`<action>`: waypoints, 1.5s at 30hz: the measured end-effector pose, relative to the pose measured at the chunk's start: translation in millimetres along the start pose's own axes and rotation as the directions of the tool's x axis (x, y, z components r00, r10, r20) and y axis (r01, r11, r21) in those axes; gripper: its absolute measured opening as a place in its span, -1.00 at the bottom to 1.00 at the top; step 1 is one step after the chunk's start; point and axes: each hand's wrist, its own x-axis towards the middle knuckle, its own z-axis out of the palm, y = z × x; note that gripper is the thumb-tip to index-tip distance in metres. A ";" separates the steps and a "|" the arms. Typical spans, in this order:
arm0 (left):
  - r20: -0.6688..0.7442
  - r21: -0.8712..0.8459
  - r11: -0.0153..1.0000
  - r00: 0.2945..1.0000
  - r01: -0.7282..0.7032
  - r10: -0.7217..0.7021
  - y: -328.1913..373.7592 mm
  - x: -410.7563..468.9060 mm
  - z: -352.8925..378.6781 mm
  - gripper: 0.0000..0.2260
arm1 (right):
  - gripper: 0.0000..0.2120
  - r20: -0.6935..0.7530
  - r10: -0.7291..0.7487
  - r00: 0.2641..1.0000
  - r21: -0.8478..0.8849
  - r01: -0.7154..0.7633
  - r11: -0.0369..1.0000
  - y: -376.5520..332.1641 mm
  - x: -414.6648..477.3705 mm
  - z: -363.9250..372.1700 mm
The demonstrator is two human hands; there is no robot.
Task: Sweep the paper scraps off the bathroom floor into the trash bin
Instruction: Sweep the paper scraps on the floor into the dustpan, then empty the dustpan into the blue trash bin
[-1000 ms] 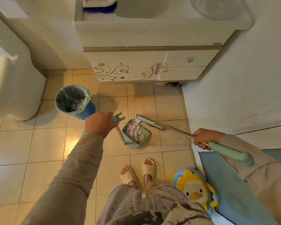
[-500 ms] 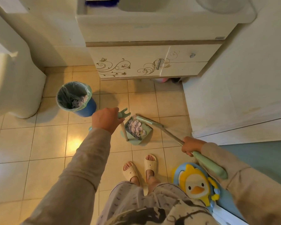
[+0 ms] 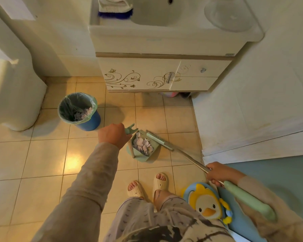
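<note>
My left hand (image 3: 114, 135) grips the green top of the dustpan handle (image 3: 131, 130). The green dustpan (image 3: 144, 158) rests on the tiled floor just ahead of my feet, and pale paper scraps (image 3: 143, 144) are piled inside it. My right hand (image 3: 217, 172) holds the broom by its metal shaft. The broom head (image 3: 159, 140) lies against the dustpan's right edge. A blue trash bin (image 3: 79, 111) with a clear liner stands to the left of the dustpan, with some scraps in it.
A sink cabinet (image 3: 157, 74) stands ahead against the wall, and a white toilet (image 3: 12, 95) is at the left. A white wall and door sill run along the right. A duck-shaped stool (image 3: 205, 201) and a blue mat (image 3: 278, 180) lie by my right foot.
The view has shifted slightly, and my right hand with the broom has drawn back toward me. The dustpan, still full, stays in the same spot under my left hand.
</note>
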 end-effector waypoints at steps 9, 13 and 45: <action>0.459 -0.249 0.856 0.834 0.452 -0.307 -31.9 -43.4 11.8 -0.85 | -0.87 0.014 0.026 1.000 0.166 -0.028 0.986 -14.1 19.6 -27.1; 0.345 -0.287 0.760 0.803 0.583 -0.486 -47.7 -85.3 34.3 -0.82 | -0.89 0.013 -0.024 1.000 0.123 0.022 0.992 -30.4 34.7 -43.8; 0.199 -0.685 -0.013 0.170 0.729 -0.965 -3.8 -257.2 95.6 -0.57 | -0.87 0.235 -0.213 0.948 0.086 0.198 0.976 -155.0 36.7 71.3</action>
